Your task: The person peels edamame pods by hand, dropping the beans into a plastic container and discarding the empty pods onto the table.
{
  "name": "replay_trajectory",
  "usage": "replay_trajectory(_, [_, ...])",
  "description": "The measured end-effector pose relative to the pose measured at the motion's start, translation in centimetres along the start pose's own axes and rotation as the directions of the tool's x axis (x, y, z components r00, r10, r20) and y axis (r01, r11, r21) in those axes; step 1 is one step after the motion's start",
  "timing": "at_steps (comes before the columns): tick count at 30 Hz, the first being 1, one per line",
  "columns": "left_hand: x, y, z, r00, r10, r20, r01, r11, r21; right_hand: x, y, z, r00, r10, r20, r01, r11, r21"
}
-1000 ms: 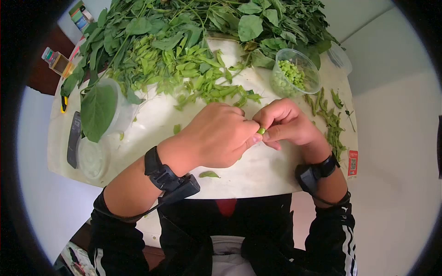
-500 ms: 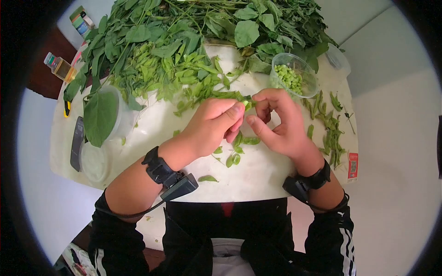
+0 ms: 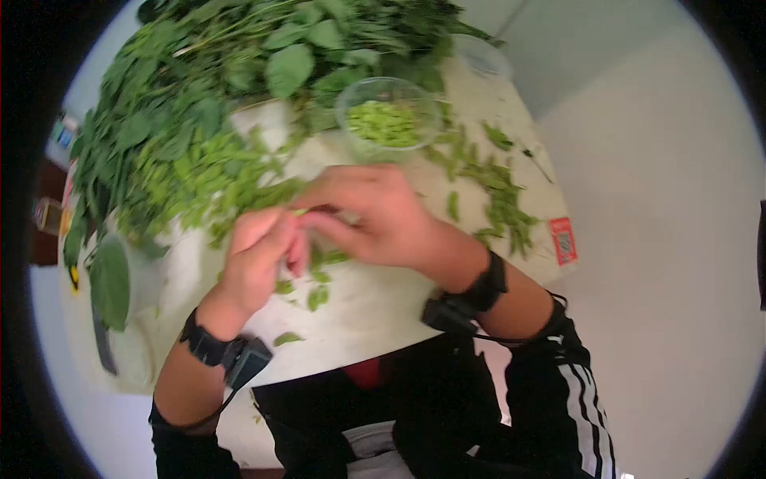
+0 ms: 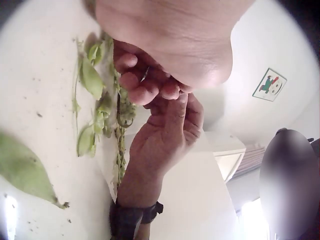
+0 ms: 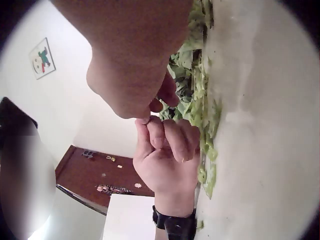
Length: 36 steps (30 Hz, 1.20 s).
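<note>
In the head view my left hand (image 3: pixel 259 255) pinches a small green bean pod (image 3: pixel 299 212), mostly covered by fingers. My right hand (image 3: pixel 371 211) reaches across from the right, thumb and forefinger pinching at the same spot. Both wrist views show the fingertips of the two hands meeting, with the pod hidden between them. Below the hands, several split green pods (image 3: pixel 317 298) lie on the white table (image 3: pixel 359 311). A clear tub (image 3: pixel 388 148) of shelled green beans (image 3: pixel 381 121) stands just beyond the right hand.
A heap of leafy stalks (image 3: pixel 291 72) covers the table's back, with picked pods (image 3: pixel 199 172) in front of it. Flattened pods (image 3: pixel 503 195) lie at right near a red code card (image 3: pixel 562 241). At left are a leaf-covered tub (image 3: pixel 148 275) and a lid (image 3: pixel 130 359).
The head view has swung right, so the table sits further left. Half a second ago the right hand was apart from the left; now its fingertips meet the left's at the pod.
</note>
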<state>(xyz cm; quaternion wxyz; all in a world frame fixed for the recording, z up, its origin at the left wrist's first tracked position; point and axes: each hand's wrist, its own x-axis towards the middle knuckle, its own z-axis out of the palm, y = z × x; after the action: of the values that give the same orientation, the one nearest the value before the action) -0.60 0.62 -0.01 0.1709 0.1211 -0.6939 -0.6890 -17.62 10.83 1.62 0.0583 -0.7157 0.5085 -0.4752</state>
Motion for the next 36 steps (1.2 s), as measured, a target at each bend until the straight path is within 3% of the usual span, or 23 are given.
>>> replay_trajectory(4, [0.1,0.2,-0.5,0.998,-0.063,-0.026,0.064,0.998,0.024,0.2,-0.3,-0.3,0.993,-0.103,-0.063,0.087,0.973,-0.214])
replay_trajectory(8, [0.1,-0.2,-0.1,0.998,-0.053,-0.032,0.054,0.998,0.040,0.2,-0.4,-0.6,0.987,-0.147,-0.068,0.128,0.964,-0.234])
replay_trajectory(14, [0.2,-0.1,0.0,0.997,-0.037,-0.062,0.042,0.996,0.084,0.0,0.1,0.0,0.997,-0.027,-0.074,0.013,0.983,-0.181])
replay_trajectory(22, [0.1,-0.2,0.4,0.991,-0.097,-0.096,0.098,0.995,0.008,0.4,-1.0,-0.4,0.982,-0.187,-0.039,0.160,0.915,-0.370])
replay_trajectory(28, [0.2,0.1,0.9,0.987,-0.104,-0.122,0.107,0.994,0.011,0.6,-0.7,-0.3,0.980,-0.122,-0.158,0.075,0.959,-0.275])
replay_trajectory(36, [0.4,0.1,0.1,0.992,-0.102,-0.074,0.104,0.995,0.013,0.4,0.0,-0.2,0.993,-0.109,-0.039,0.093,0.953,-0.290])
